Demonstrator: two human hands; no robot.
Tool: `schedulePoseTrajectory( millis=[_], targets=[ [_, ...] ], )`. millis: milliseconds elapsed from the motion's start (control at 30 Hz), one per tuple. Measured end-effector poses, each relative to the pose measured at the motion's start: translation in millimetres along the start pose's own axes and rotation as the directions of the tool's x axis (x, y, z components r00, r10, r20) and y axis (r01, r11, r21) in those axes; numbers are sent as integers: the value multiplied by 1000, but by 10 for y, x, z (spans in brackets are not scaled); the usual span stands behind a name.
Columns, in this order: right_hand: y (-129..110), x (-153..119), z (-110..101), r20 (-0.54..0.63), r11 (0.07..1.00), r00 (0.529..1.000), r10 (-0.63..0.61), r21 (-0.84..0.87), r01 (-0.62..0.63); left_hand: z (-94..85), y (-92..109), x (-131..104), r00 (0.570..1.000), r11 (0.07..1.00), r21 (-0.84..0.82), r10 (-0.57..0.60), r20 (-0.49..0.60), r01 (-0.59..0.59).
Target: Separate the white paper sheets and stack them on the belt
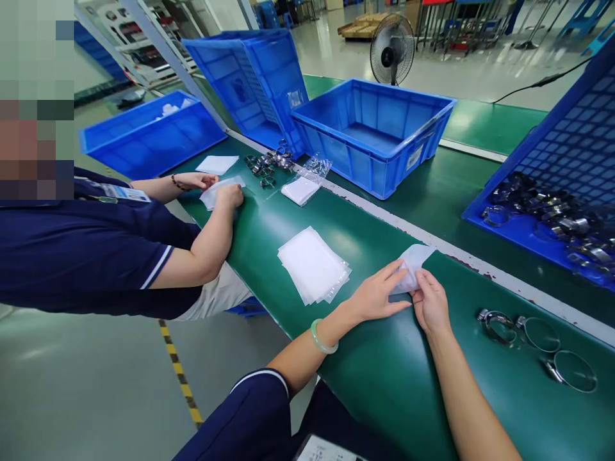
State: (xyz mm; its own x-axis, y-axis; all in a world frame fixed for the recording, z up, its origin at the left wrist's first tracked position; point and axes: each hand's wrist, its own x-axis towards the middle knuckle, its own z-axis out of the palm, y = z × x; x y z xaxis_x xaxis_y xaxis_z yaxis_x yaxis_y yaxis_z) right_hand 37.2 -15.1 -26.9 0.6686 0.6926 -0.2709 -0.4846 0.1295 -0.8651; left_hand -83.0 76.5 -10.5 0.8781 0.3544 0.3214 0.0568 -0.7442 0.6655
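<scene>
A small translucent white plastic bag is between my hands above the green table. My right hand is closed, pinching the bag's near right edge between thumb and fingers. My left hand lies against the bag's left side, its fingers stretched out and its thumb apart. Whether anything is inside the bag cannot be made out. To the left lies a fanned stack of flat white bags. Three metal hose clamps lie on the table to the right of my right hand.
A co-worker's hands handle another bag at the left, near a pile of hose clamps. Beyond the pale rail stands a blue crate. A tilted blue crate at the right holds many clamps. A fan stands behind.
</scene>
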Motion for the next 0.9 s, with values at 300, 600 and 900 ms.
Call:
schedulePoseTrajectory(
  millis=[300, 600, 900],
  targets=[
    [-32, -36, 1, -26, 998, 1000, 15, 64, -13, -29, -37, 22, 991, 1000, 12, -5, -133, 6],
    [-27, -19, -48, -101, 982, 995, -21, 185, 40, -50, 3, 34, 936, 815, -545, -321, -141, 197],
    [-77, -2, -99, -82, 992, 996, -26, 120, 36, -717, -276, 132, 585, 58, -998, -810, -32, 27]
  ],
)
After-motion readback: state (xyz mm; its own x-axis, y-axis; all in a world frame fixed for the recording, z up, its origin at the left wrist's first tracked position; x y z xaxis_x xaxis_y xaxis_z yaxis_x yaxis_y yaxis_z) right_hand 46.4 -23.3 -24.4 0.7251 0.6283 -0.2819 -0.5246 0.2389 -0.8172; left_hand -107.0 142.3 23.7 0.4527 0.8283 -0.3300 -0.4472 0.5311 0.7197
